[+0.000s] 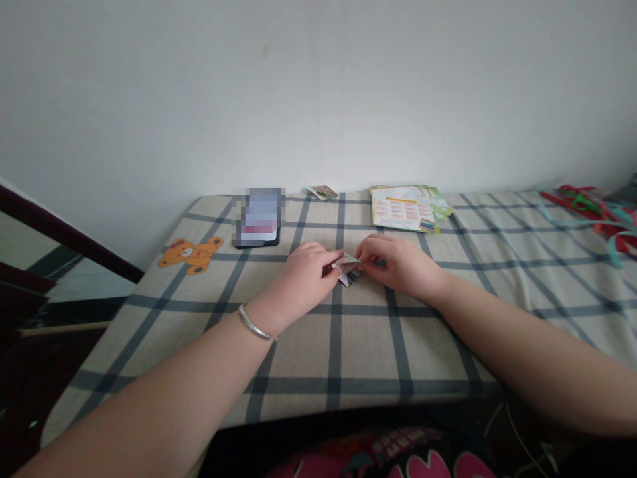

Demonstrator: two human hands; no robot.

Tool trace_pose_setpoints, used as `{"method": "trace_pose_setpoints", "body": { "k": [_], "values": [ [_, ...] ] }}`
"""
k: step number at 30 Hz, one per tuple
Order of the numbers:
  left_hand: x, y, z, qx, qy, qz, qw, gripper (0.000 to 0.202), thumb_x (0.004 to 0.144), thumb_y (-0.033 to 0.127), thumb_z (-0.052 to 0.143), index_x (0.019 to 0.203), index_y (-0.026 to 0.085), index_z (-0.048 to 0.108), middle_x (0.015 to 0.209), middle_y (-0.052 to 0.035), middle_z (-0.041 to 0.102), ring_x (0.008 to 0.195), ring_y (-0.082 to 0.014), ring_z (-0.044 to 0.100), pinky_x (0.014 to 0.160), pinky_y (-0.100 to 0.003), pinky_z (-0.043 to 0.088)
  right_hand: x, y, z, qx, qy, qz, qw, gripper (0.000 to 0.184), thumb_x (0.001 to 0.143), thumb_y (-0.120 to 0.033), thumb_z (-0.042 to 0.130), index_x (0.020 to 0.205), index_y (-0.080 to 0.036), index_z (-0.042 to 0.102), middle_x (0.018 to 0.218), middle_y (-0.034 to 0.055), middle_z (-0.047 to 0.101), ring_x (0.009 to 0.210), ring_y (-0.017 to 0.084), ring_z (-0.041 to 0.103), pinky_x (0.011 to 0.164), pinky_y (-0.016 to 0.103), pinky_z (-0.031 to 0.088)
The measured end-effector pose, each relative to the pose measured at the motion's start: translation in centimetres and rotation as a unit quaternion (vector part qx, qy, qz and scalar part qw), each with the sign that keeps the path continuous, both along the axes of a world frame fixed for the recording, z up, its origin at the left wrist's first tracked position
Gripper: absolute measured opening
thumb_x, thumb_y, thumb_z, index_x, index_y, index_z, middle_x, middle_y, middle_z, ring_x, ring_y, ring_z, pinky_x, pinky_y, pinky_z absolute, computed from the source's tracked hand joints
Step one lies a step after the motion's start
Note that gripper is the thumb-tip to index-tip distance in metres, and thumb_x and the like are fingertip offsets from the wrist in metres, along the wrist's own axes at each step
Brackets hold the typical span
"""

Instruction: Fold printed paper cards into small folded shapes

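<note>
Between my two hands is a small folded piece of printed paper (348, 269), held just above the checked tablecloth. My left hand (311, 272), with a silver bangle at its wrist, pinches the paper's left side between thumb and fingers. From the right, my right hand (393, 262) grips the opposite corner in a pinch, its other fingers curled. Part of the paper is hidden behind the fingertips. Beyond the hands, another small folded paper (323, 192) lies near the wall.
A stack of printed sheets (404, 208) lies at the back right. A phone (259, 219), blurred over, rests at the back left, near a flat orange bear cutout (190, 255). Red, green and teal ribbons (592, 209) lie far right on the checked tablecloth (293, 362). A wall (318, 93) rises behind.
</note>
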State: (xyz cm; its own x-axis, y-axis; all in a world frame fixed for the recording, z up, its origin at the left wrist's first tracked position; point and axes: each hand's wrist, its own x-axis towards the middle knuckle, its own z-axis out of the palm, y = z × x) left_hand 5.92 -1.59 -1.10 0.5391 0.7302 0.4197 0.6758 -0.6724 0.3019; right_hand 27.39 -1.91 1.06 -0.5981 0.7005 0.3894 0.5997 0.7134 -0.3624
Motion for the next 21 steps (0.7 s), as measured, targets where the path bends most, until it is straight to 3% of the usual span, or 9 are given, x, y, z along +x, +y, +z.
{"method": "trace_pose_setpoints", "body": {
  "k": [14, 21],
  "values": [
    [-0.3, 0.1, 0.7, -0.012, -0.028, 0.001, 1.000, 0.019, 0.082, 0.013, 0.060, 0.095, 0.021, 0.070, 0.088, -0.0009, 0.071, 0.085, -0.0189, 0.062, 0.079, -0.034, 0.048, 0.4, 0.0, 0.4, 0.046, -0.115, 0.014, 0.992, 0.012, 0.086, -0.016, 0.057, 0.085, -0.018, 0.068, 0.091, 0.0034, 0.070, 0.079, 0.015, 0.064, 0.066, 0.025, 0.042],
    [-1.2, 1.2, 0.5, 0.009, -0.014, -0.061, 0.998, 0.015, 0.084, 0.019, 0.064, 0.097, 0.020, 0.071, 0.095, -0.0026, 0.070, 0.092, -0.0190, 0.063, 0.086, -0.035, 0.049, 0.5, 0.1, 0.4, 0.072, -0.150, 0.055, 0.985, 0.016, 0.092, -0.019, 0.052, 0.090, -0.018, 0.068, 0.094, 0.0042, 0.070, 0.078, 0.015, 0.063, 0.066, 0.026, 0.040]
  ]
}}
